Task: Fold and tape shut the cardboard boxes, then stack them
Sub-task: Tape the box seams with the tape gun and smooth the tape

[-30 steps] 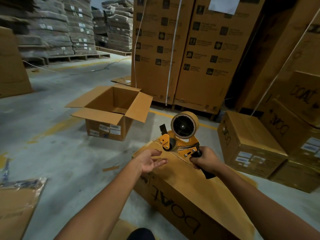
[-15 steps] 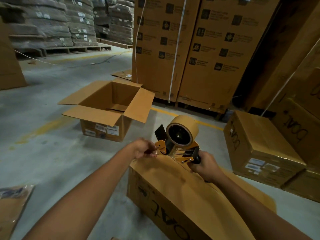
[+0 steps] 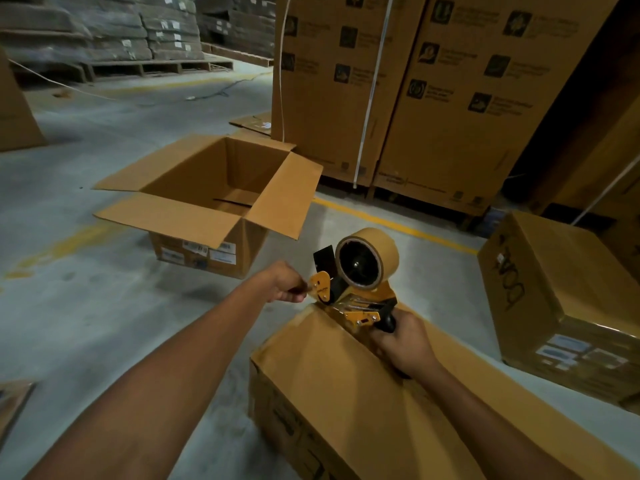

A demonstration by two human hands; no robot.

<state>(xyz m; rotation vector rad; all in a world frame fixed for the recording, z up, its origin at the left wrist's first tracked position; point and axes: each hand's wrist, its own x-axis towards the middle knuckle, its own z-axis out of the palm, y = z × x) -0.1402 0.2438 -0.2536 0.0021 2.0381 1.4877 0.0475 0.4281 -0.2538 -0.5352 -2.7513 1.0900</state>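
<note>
A closed cardboard box (image 3: 332,386) lies in front of me, its top flaps folded down. An orange tape dispenser (image 3: 356,282) with a roll of brown tape sits at the box's far edge. My right hand (image 3: 403,344) grips its black handle. My left hand (image 3: 285,284) is at the dispenser's front end, fingers curled and pinching there; whether it holds the tape end I cannot tell. An open box (image 3: 214,206) with all flaps spread stands on the floor beyond. A taped box (image 3: 561,299) sits on the right.
Tall strapped cartons (image 3: 408,88) on a pallet rise behind the open box. More boxes stand at the far right. Stacked goods on pallets (image 3: 104,36) fill the back left. Flat cardboard (image 3: 14,400) lies at the lower left on the concrete floor.
My left hand went from resting open on the box top to pinching at the dispenser's front end. The dispenser stays at the box's far edge in my right hand.
</note>
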